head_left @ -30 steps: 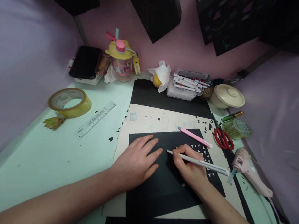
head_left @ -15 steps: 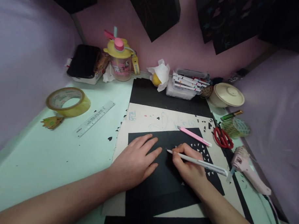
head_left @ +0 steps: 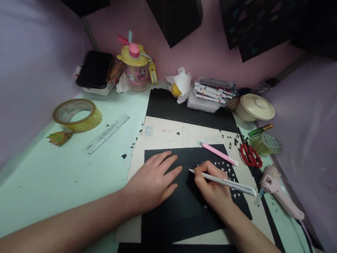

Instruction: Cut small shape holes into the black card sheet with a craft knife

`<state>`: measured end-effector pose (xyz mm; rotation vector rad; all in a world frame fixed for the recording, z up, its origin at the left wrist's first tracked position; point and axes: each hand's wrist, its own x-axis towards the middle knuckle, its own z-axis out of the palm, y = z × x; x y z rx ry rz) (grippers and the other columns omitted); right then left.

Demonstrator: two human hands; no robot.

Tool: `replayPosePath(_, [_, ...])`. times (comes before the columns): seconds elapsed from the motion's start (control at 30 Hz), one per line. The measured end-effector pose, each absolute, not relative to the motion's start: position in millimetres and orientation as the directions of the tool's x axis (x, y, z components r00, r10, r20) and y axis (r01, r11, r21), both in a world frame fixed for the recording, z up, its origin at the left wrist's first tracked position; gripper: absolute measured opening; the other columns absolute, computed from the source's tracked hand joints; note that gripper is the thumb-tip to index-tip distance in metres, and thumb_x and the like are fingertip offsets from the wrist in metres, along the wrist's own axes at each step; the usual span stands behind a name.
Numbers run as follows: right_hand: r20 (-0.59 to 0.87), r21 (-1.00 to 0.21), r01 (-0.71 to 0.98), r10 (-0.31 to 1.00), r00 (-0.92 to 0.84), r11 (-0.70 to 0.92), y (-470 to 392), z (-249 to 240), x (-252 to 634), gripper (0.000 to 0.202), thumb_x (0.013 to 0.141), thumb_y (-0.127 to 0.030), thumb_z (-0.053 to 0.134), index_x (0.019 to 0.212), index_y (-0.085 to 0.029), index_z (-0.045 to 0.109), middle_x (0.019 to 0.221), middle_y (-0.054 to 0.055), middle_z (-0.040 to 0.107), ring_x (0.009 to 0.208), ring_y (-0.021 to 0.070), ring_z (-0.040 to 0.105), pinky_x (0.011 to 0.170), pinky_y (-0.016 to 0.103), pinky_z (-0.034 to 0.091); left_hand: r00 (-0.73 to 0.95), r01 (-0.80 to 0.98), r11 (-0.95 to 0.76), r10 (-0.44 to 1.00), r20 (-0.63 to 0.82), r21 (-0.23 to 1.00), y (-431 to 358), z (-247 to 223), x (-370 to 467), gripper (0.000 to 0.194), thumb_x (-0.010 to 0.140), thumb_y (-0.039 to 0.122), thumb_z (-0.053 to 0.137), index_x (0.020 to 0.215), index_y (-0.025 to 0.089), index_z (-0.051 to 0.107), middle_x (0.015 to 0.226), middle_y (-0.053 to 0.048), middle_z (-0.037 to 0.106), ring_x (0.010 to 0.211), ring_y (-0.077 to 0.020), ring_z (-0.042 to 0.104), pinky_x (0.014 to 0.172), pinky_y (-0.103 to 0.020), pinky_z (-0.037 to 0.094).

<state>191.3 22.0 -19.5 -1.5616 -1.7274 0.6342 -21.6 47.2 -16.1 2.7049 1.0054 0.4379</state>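
My left hand (head_left: 152, 179) lies flat with its fingers spread on a black sheet (head_left: 179, 211). A white pen (head_left: 227, 182) is pinched in my right hand (head_left: 213, 183), its tip at the sheet just right of my left fingertips. Small triangular holes show in the sheet's right part, partly covered by my right hand. Under the black sheet lies a white board (head_left: 157, 137) with faint blue drawings. A pink cutter (head_left: 219, 154) rests across the sheet's upper right edge.
Red scissors (head_left: 250, 156), a glue gun (head_left: 280, 195) and a lidded bowl (head_left: 254, 107) stand on the right. On the left are a tape roll (head_left: 77, 115) and a ruler (head_left: 106, 134). Behind are a yellow-lidded bottle (head_left: 135, 72) and a box of pens (head_left: 208, 98).
The pen tip has shifted very slightly to the right. My left hand stays in place on the black sheet.
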Motion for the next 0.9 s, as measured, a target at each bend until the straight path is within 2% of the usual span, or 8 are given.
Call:
replayPosePath(0.33, [0.176, -0.794, 0.591, 0.984, -0.006, 0.145, 21, -20, 192, 0.016, 0.080, -0.017, 0.055, 0.064, -0.020, 0.051, 0.060, -0.003, 0.054, 0.053, 0.0117, 0.050, 0.052, 0.025, 0.038, 0.725, 0.599, -0.741, 0.663, 0.186, 0.304, 48, -15, -21, 0.039, 0.088, 0.032, 0.051, 0.125, 0.020, 0.055, 0.137, -0.013, 0.048, 0.130, -0.0327, 0.038, 0.100, -0.051, 0.041])
replayPosePath(0.5, [0.371, -0.882, 0.364, 0.917, 0.145, 0.299, 17, -17, 195, 0.011, 0.083, -0.014, 0.054, 0.075, -0.021, 0.055, 0.064, -0.003, 0.056, 0.060, 0.0128, 0.054, 0.056, 0.025, 0.043, 0.721, 0.606, -0.738, 0.667, 0.187, 0.296, 48, -16, -20, 0.039, 0.089, 0.034, 0.051, 0.125, 0.021, 0.055, 0.137, -0.012, 0.049, 0.130, -0.0325, 0.038, 0.101, -0.051, 0.041])
replayPosePath(0.6, [0.438, -0.861, 0.386, 0.870, 0.226, 0.333, 15, -16, 195, 0.008, 0.082, -0.014, 0.057, 0.081, -0.021, 0.060, 0.070, -0.002, 0.059, 0.063, 0.0133, 0.056, 0.058, 0.025, 0.045, 0.726, 0.608, -0.744, 0.662, 0.186, 0.277, 48, -17, -21, 0.039, 0.089, 0.034, 0.050, 0.125, 0.020, 0.055, 0.137, -0.013, 0.048, 0.131, -0.0320, 0.038, 0.102, -0.050, 0.040])
replayPosePath(0.67, [0.407, -0.878, 0.380, 0.871, 0.276, 0.290, 14, -14, 196, 0.007, 0.082, -0.015, 0.058, 0.084, -0.021, 0.061, 0.071, -0.001, 0.059, 0.061, 0.0127, 0.055, 0.055, 0.025, 0.045, 0.730, 0.608, -0.749, 0.658, 0.186, 0.263, 47, -19, -22, 0.040, 0.090, 0.034, 0.049, 0.126, 0.018, 0.054, 0.138, -0.013, 0.047, 0.131, -0.0312, 0.038, 0.103, -0.049, 0.040])
replayPosePath(0.77, [0.279, -0.943, 0.269, 0.908, 0.313, 0.197, 13, -5, 198, 0.003, 0.084, -0.020, 0.058, 0.084, -0.021, 0.061, 0.065, -0.002, 0.058, 0.054, 0.0113, 0.052, 0.050, 0.023, 0.042, 0.733, 0.605, -0.756, 0.651, 0.197, 0.249, 47, -20, -23, 0.040, 0.091, 0.032, 0.047, 0.125, 0.015, 0.055, 0.138, -0.014, 0.048, 0.132, -0.0303, 0.039, 0.104, -0.048, 0.040])
replayPosePath(0.9, [0.147, -0.976, 0.192, 0.958, 0.247, 0.100, 16, 16, 197, 0.006, 0.083, -0.022, 0.060, 0.088, -0.020, 0.059, 0.068, -0.001, 0.060, 0.057, 0.0116, 0.054, 0.053, 0.024, 0.044, 0.721, 0.607, -0.751, 0.658, 0.219, 0.259, 47, -21, -22, 0.039, 0.091, 0.032, 0.046, 0.123, 0.014, 0.056, 0.137, -0.014, 0.050, 0.131, -0.0296, 0.041, 0.104, -0.048, 0.040])
